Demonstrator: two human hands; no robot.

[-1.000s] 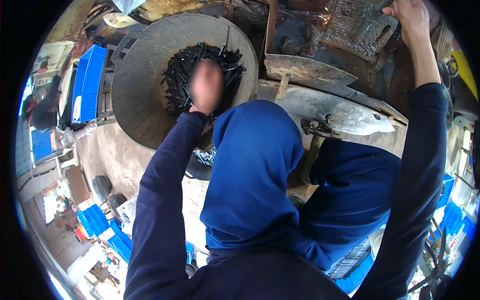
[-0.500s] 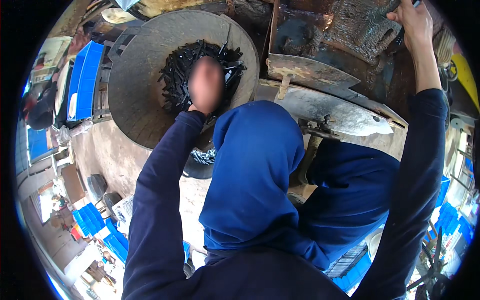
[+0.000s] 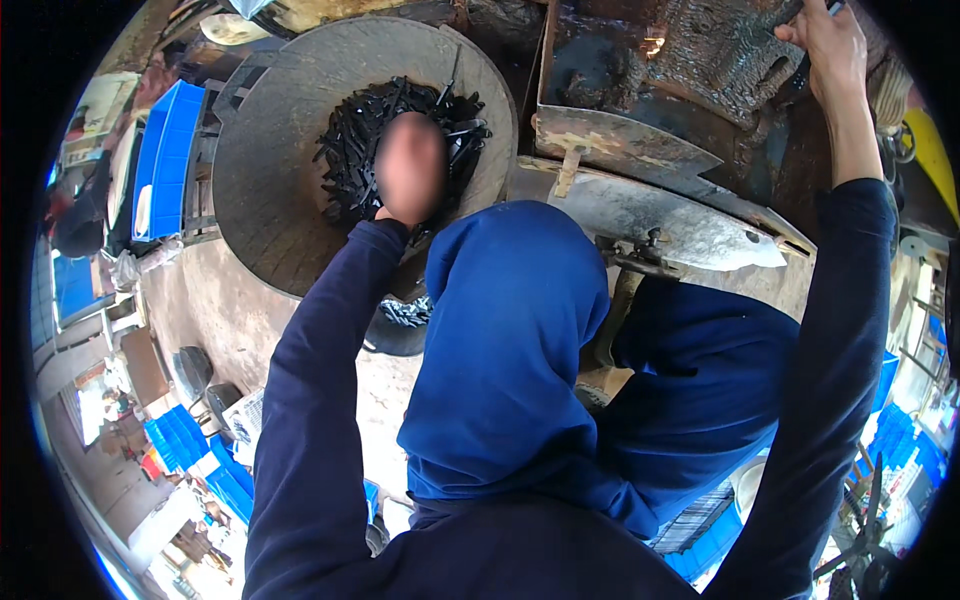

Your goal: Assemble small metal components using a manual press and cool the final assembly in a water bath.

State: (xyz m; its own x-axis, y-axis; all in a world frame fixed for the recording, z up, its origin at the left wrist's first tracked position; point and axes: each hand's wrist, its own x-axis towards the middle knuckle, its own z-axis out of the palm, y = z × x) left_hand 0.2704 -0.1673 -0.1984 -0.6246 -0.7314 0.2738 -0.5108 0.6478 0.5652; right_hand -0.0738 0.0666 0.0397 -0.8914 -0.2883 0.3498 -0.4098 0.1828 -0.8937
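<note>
Over the wide round metal pan [image 3: 262, 180] is my left hand [image 3: 408, 180], above a heap of thin black metal strips [image 3: 350, 150]. A blur covers its fingers, so their pose and anything in them are hidden. High at the right, my right hand [image 3: 835, 50] has its fingers curled around something dark near the top edge. What that is cannot be made out, as the frame's edge cuts it off. Below my right hand lies a dark, wet, grimy machine bed [image 3: 700, 60] with a small bright orange glint on it.
A rusty metal guard [image 3: 620, 140] and a pale metal sheet [image 3: 680, 220] edge the machine. Under the pan's near rim stands a smaller container [image 3: 395, 340] with shiny metal pieces. A blue crate [image 3: 165, 165] is left of the pan. A yellow part [image 3: 930, 160] shows at far right.
Both hands stay almost in place. A bright piece beside my left hand in the pan no longer shows as clearly, and the black strips look slightly shifted.
</note>
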